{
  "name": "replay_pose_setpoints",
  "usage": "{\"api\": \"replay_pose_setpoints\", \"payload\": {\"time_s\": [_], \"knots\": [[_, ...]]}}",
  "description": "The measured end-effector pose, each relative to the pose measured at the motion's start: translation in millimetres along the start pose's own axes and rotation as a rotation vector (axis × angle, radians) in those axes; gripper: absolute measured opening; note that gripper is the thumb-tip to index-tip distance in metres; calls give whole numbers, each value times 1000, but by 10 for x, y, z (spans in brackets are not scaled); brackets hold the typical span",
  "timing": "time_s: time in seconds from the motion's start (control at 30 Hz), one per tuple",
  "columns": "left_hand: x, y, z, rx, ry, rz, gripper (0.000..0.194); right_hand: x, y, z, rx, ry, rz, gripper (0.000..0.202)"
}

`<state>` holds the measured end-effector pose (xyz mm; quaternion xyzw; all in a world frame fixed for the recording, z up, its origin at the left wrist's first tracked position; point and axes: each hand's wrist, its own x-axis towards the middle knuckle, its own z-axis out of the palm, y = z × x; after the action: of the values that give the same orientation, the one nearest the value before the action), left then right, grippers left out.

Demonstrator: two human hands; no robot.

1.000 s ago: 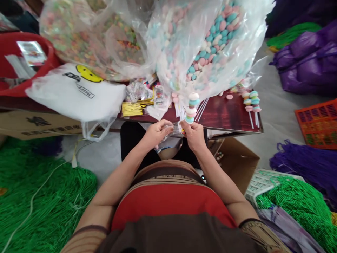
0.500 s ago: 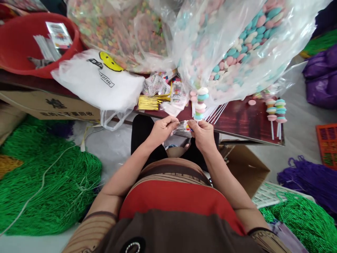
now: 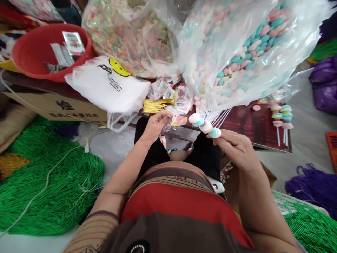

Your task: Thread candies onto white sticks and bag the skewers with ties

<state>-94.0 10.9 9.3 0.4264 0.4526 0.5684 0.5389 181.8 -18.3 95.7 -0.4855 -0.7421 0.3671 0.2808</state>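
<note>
Our hands had just parted: L hand [image 3: 155,129] pinched the printed wrapper [image 3: 180,120] in its fingers, R hand [image 3: 237,144] pinched the candy skewer [image 3: 206,127] at its base. Skewer was tilted nr the worktop [image 3: 244,123], i.e. uncovered.

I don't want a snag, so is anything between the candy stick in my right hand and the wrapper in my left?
Nothing visible: only a gap separates the candy stick in your right hand from the wrapper in your left hand. The white sticks lie beyond, on the table.
</note>
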Motion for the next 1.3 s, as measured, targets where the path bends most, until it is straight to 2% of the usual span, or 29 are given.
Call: {"api": "replay_pose_setpoints", "payload": {"time_s": [0.07,0.2,0.3,0.37,0.5,0.63,0.83,0.97,1.13,1.3], "knots": [[20,10,21,44,-13,33,50,-17,-8,-31,-65,-26,-43,29],[43,48,45,133,-67,129,45,-55,29,-95,-185,2,-92,33],[43,98,57,236,-114,173,45,-110,95,-165,-237,52,-74,22],[40,136,68,307,-142,192,45,-156,151,-198,-222,111,-29,12],[37,191,90,370,-180,240,42,-234,241,-199,-165,219,64,12],[45,198,94,361,-208,267,39,-254,278,-176,-140,284,44,16],[52,162,79,361,-209,273,38,-220,294,-175,-232,229,-60,17],[52,144,60,354,-206,314,36,-226,309,-168,-265,301,-30,14],[61,144,42,383,-190,396,35,-249,355,-159,-219,245,-5,20],[71,142,55,417,-183,416,37,-256,378,-175,-182,218,-23,19]]}}
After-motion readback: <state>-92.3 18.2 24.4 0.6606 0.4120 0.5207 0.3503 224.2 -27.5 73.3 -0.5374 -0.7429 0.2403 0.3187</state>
